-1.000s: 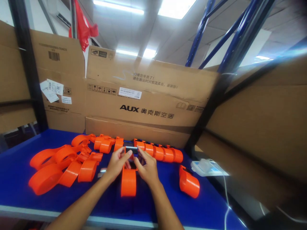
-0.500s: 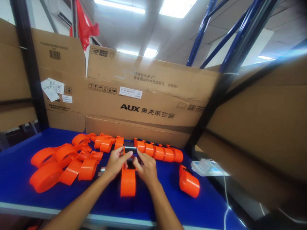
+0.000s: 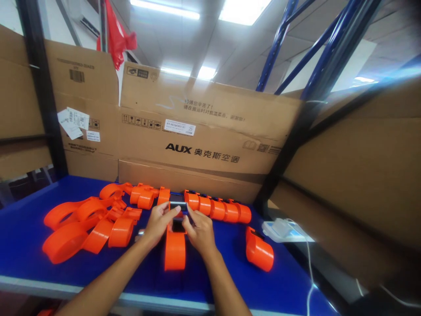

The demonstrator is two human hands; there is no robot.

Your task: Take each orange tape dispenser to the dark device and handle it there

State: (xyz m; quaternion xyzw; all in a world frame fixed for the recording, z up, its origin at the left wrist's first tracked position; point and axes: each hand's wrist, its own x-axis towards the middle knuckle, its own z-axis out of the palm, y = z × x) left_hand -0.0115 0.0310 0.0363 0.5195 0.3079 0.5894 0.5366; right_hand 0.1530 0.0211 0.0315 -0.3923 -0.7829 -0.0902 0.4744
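Observation:
An orange plastic tape dispenser (image 3: pixel 175 251) is held upright between my hands, its rounded ring part hanging below them. Across its top runs a dark bar with a pale, finely toothed edge (image 3: pixel 178 204). My left hand (image 3: pixel 162 223) is closed on the left side, its thumb laid on the dark bar. From the right side, my right hand (image 3: pixel 201 229) grips with thumb and fingertips, close to a dark blue bit at the bar's right end. The fingers behind the piece are hidden.
Several orange dispensers without dark tops (image 3: pixel 66 239) lie at left. Several with dark tops (image 3: pixel 223 210) line the back beside the cardboard wall (image 3: pixel 200 153). Another dispenser (image 3: pixel 259 254) lies at right, near a white power strip (image 3: pixel 286 230) with its cable. A dark rack post (image 3: pixel 276 171) stands there.
Almost nothing differs. The toothed bar and my left fingers have shifted very slightly, and the view has drifted a few pixels. Both hands keep their hold.

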